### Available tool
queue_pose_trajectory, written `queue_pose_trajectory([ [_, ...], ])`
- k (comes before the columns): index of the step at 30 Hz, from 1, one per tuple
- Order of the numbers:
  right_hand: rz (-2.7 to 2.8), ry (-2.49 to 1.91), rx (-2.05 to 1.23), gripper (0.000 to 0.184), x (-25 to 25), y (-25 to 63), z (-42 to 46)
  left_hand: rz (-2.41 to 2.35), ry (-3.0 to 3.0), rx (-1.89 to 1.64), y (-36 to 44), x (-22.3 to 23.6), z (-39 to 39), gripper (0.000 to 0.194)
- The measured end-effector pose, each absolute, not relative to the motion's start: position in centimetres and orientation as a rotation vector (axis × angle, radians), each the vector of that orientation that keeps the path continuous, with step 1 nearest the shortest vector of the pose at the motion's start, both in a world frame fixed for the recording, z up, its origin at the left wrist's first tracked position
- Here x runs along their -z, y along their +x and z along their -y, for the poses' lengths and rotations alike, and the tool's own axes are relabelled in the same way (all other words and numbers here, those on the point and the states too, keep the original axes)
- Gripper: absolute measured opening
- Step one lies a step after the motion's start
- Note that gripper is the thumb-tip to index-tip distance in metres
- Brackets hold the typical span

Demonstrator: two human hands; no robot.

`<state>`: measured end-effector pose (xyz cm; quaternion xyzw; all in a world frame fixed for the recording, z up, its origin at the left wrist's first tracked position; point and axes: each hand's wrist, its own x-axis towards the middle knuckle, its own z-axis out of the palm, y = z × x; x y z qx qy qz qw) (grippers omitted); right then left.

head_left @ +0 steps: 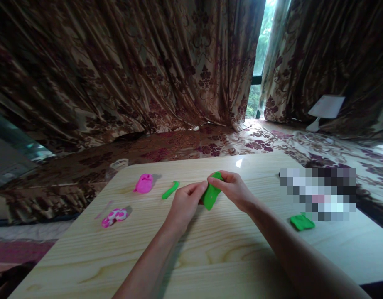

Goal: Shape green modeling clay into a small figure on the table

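Observation:
Between my two hands, just above the table, is a flattened piece of green modelling clay (212, 196). My left hand (188, 200) pinches its left edge between thumb and fingers. At the upper right end, my right hand (229, 186) grips the same piece, fingers closed on it. A thin green clay strip (170, 190) lies on the table left of my left hand. Farther left sits a pink clay shape (144, 183) with a hollow in its top. Nearer to me is a pink and white clay piece (114, 217). Another green clay lump (302, 222) lies to the right.
The light wood table (210, 257) fills the foreground. A blurred-out patch (319, 193) covers something at its right side. Behind the table is a surface with flowered cloth (185, 145), with a white lamp (327, 107) at right. Patterned curtains (132, 62) hang at the back.

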<state>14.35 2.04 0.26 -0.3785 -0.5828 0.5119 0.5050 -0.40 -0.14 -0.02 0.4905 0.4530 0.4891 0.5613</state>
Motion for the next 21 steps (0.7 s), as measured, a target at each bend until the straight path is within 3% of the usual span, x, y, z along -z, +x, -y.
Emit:
queue_pose_trajectory([
  [6,1.304,-0.941,-1.381,0.037,-0.54,14.24,-1.99,-1.056,0.909,-1.282,-0.65,-0.08,-0.15,0.026],
  [15,1.229,-0.921,-1.283,0.04,-0.32,14.05,-2.19,-1.02,1.015,-1.044,-0.68,-0.11,0.08,0.025],
  [21,1.235,-1.053,-1.272,0.033,-0.44,14.25,-2.32,-0.998,0.921,-1.254,-1.02,-0.11,-0.31,0.023],
])
